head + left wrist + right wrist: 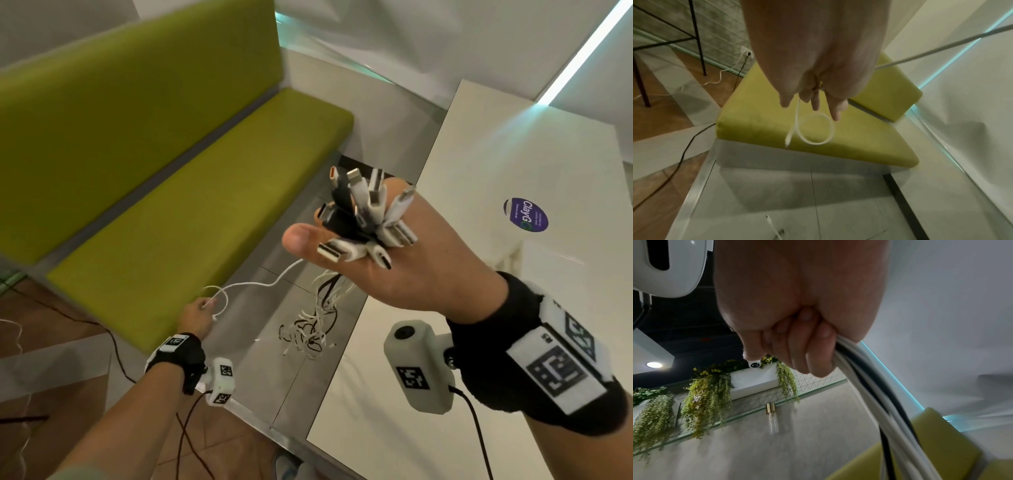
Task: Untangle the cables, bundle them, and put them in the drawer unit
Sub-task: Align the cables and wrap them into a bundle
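While the right hand (394, 270) clenched a bundle of cables (366, 212), plugs fanned upward, the left hand (197, 317) pinched one white cable (246, 284) over the floor.

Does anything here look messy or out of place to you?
Yes. The right hand holds a fistful of cables by their plugs, but their lower ends hang in a snarled knot. One white cable strays sideways to the left hand, which pinches it in a loop.
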The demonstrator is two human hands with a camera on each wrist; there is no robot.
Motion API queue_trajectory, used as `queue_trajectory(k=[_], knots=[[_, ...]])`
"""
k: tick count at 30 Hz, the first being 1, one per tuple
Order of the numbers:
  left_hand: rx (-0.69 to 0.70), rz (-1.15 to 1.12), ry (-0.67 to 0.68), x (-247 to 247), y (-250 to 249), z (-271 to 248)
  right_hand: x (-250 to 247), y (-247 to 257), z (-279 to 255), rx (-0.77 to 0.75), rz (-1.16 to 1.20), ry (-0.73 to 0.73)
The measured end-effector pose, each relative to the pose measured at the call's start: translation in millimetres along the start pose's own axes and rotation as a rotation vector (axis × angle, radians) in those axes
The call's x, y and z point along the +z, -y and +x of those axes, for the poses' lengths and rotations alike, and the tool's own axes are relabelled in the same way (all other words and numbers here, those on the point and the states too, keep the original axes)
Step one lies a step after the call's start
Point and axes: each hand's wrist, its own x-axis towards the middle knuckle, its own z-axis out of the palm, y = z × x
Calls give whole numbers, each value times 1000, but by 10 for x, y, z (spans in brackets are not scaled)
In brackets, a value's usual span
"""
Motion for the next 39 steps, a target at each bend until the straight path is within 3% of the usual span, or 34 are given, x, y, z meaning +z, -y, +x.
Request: queue_trajectory(k=[4, 9, 12, 16, 20, 23, 26, 28, 29, 33, 38, 39], knots=[[68, 204, 117, -8, 47, 31, -40, -4, -23, -9, -16, -24], [67, 287, 403, 150, -8, -223, -24, -12, -34, 0, 9, -3], [-4, 281, 524, 247, -127, -320, 35, -4, -10, -1, -23, 12], [-81, 294, 575, 289, -319, -419, 68, -14, 2, -36, -26, 23], [194, 191, 608, 172, -691, -502, 58, -57, -5, -13, -42, 18], [389, -198, 550, -54, -1212, -903, 89, -84, -20, -5, -22, 12], [648, -507, 687, -401, -1889, -1541, 149, -135, -6, 2, 39, -36], [801, -564, 805, -498, -2190, -1843, 177, -167, 10, -4, 39, -65], [840, -546, 798, -494, -2293, -1930, 187, -165, 20, -1, 34, -79], [1086, -329, 471, -341, -2518, -1976, 225, -148, 27, 27, 66, -160], [1216, -264, 272, -336, -2596, -1957, 208, -176, -17, 113, 145, -229], [1231, -288, 285, -318, -2602, -2012, 203, -164, -24, 135, 161, -249]])
